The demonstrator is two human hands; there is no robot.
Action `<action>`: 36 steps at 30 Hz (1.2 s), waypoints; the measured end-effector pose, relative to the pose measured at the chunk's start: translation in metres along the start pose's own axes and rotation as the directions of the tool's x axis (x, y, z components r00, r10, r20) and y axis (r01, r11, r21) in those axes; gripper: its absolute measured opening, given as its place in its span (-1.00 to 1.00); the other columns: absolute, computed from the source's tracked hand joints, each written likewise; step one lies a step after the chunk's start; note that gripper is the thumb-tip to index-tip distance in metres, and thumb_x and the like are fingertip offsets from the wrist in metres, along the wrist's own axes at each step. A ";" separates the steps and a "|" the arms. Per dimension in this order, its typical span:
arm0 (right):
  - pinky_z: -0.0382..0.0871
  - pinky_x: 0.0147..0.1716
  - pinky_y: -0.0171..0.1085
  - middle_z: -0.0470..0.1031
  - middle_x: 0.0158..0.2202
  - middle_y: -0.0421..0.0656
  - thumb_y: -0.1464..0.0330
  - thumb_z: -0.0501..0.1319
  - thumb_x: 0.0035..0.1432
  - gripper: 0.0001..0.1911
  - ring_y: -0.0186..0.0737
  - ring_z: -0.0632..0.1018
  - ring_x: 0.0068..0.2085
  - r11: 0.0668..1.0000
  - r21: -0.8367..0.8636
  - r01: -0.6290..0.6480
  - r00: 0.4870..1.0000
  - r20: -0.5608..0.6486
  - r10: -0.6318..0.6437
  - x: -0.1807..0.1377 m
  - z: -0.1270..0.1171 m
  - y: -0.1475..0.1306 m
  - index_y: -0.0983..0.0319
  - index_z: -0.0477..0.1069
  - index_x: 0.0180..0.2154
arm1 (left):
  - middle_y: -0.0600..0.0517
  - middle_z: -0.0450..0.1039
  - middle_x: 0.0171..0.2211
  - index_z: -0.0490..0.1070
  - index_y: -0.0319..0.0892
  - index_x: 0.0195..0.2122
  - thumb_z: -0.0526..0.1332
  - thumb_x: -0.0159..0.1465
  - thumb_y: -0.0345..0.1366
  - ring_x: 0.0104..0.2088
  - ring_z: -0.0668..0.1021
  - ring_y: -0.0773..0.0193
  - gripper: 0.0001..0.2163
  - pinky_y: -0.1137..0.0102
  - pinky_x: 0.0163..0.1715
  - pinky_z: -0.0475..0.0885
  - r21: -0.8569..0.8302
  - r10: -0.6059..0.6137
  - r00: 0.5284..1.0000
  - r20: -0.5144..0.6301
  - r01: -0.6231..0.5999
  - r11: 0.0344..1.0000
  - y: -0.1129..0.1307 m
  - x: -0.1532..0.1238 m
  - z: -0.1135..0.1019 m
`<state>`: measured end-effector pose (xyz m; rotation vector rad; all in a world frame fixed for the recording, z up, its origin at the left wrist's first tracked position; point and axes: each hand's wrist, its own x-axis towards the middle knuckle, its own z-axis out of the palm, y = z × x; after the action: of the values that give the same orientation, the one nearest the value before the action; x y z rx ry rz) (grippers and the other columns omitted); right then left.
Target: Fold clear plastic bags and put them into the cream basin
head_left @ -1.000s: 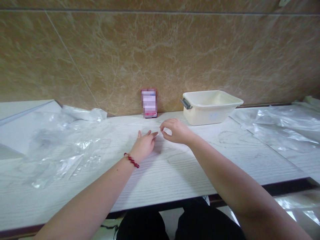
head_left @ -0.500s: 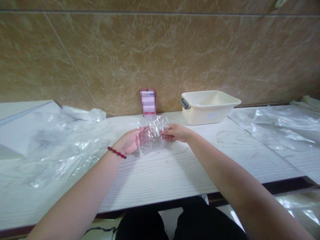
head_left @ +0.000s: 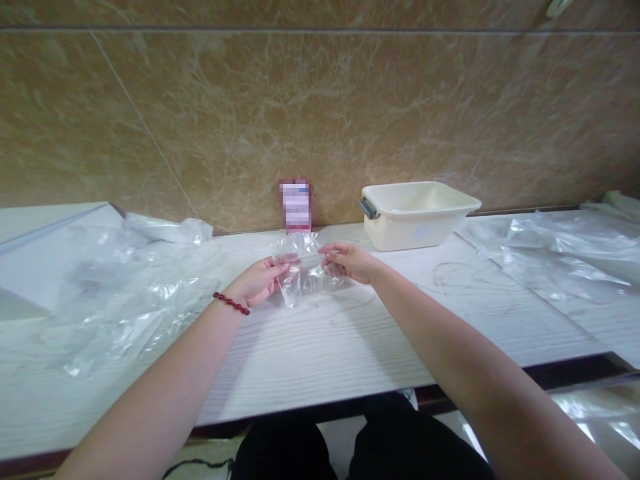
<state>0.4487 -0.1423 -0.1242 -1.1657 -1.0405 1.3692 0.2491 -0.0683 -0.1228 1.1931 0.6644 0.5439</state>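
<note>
Head view. The clear plastic film (head_left: 305,277) is located above the middle of the table (head_left: 320,353), between the two hands. The left hand (head_left: 260,280) pinches its left side between thumb and fingers; the right hand (head_left: 353,262) grips its right side in the same way. Compared with half a second ago, both hands keep their places, but the film is creased differently and a pale band now crosses it from hand to hand. One second ago the hands were close together; they now stand apart. The cream container (head_left: 400,230) remains against the wall.

Count from where I stand: two hands, one red bracelet (head_left: 231,303) on the left wrist, one container, one upright red-edged device (head_left: 297,207), and two spreads of loose plastic, one at left (head_left: 135,293), one at right (head_left: 560,253).

The device's face is pixelated. Some fingertips show only faintly through the film; whether it is a bag or a single sheet cannot be determined. The container's inner floor is hidden by its front wall. A white panel (head_left: 45,247) is cut off at left.
</note>
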 end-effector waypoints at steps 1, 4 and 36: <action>0.32 -0.54 -0.45 0.39 -0.50 -0.25 0.46 0.05 0.04 -0.89 -0.47 0.42 -0.53 1.000 0.019 0.009 1.000 -0.005 -0.009 0.000 0.000 0.000 0.23 0.28 -0.32 | 0.01 0.46 -0.32 0.38 -0.21 -0.24 0.10 0.10 -0.50 -0.41 0.49 0.43 -0.79 0.51 -0.35 0.41 -0.010 0.004 1.000 -0.005 -0.004 1.000 0.000 0.000 0.000; 0.30 -0.57 -0.45 0.38 -0.52 -0.25 0.47 0.10 -0.02 -0.96 -0.47 0.41 -0.54 0.998 0.040 0.038 0.999 -0.037 -0.036 0.002 0.000 -0.001 0.27 0.30 -0.43 | 0.04 0.47 -0.43 0.41 -0.24 -0.35 0.14 0.06 -0.51 -0.43 0.48 0.44 -0.86 0.54 -0.38 0.39 -0.043 0.025 0.999 -0.030 -0.027 0.999 -0.001 0.002 0.000; 0.11 -0.62 -0.48 0.26 -0.53 -0.33 0.41 0.16 -0.16 -0.84 -0.49 0.30 -0.56 0.928 0.048 0.370 0.923 -0.129 -0.362 0.007 0.003 -0.001 0.22 0.16 -0.48 | -0.11 0.29 -0.06 0.19 -0.14 -0.02 0.05 0.16 -0.32 -0.12 0.40 0.07 -0.67 0.10 -0.17 0.31 -0.301 -0.077 0.974 0.214 0.140 0.943 -0.003 -0.009 0.024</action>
<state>0.4456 -0.1356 -0.1234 -0.9299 -1.0534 1.0209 0.2599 -0.0912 -0.1187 0.8899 0.4487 0.4118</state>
